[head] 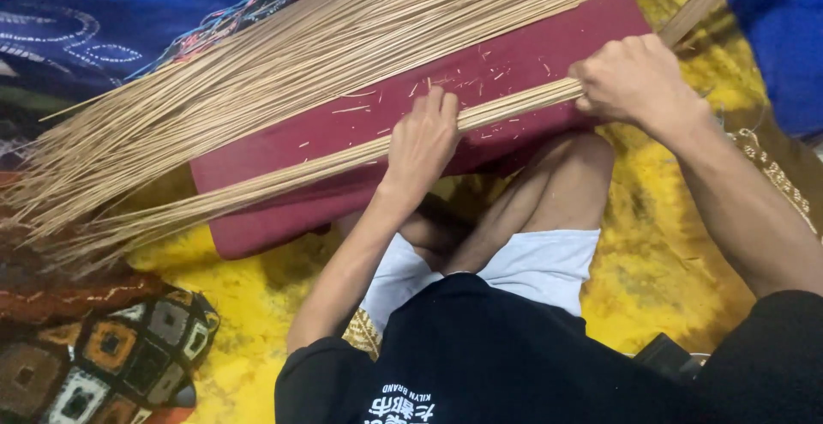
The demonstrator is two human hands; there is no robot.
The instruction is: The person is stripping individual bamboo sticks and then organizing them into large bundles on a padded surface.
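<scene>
Head view, person seated cross-legged on a yellow cloth (pixel 660 244). Landmark: the maroon cushion (pixel 514 64), lying tilted across the lap area, its long near edge running from lower left to upper right. A narrow bundle of thin sticks (pixel 283 177) lies along that near edge, overhanging the cushion's left end and fanning out past it. Left hand (pixel 422 143) sits at the middle of the near edge, fingers (pixel 437 102) curled over the bundle and pressing it onto the cushion. Right hand (pixel 634 77) is at the cushion's right corner, fingers clenched around the bundle's end; a wooden handle (pixel 707 0) runs up and right from this fist, beyond the cushion's corner. A large loose sheaf of sticks (pixel 257 64) covers the cushion's far edge and spreads widely off its left end. Between sheaf and bundle a bare strip of cushion top shows, dotted with short stick chips. Open room: yellow cloth is bare below the cushion's left end and to the right of the knees. A patterned crochet piece (pixel 103 355) lies well below the cushion's left end; blue fabric (pixel 129 12) lies beyond the far edge.
</scene>
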